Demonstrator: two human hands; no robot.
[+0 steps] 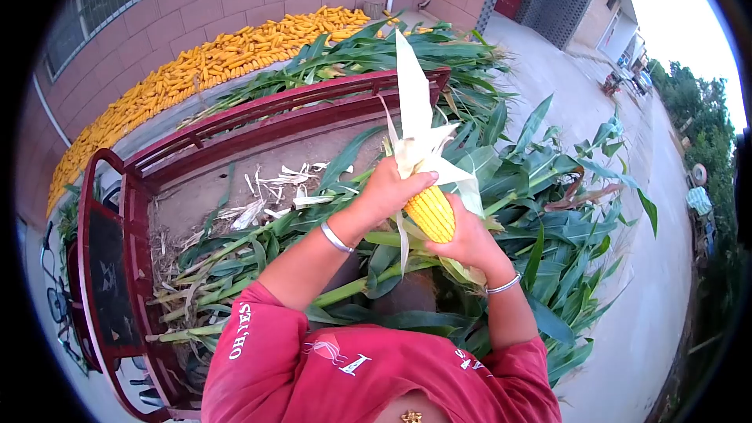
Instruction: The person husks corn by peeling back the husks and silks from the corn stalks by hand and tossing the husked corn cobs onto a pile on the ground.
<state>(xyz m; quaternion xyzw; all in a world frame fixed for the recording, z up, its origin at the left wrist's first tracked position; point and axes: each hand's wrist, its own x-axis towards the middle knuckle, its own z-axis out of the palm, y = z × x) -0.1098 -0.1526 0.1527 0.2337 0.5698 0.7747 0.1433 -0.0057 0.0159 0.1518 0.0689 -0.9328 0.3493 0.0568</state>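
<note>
Corn cob [432, 217] is sitting between left hand [388, 189] and right hand [472, 246], over green stalks [354, 288], its long axis running forward and slightly left. At the far end, left hand is gripping the base, pale husk [413, 90] sticking out forward; right hand is clasping the near, right side. Both are touching, neither lying nearer.

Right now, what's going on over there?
A person's left hand and right hand both hold a partly bare yellow corn cob, its pale husk sticking out from one end. Green corn stalks lie in the red cart, and a heap of cobs lines the wall.
</note>
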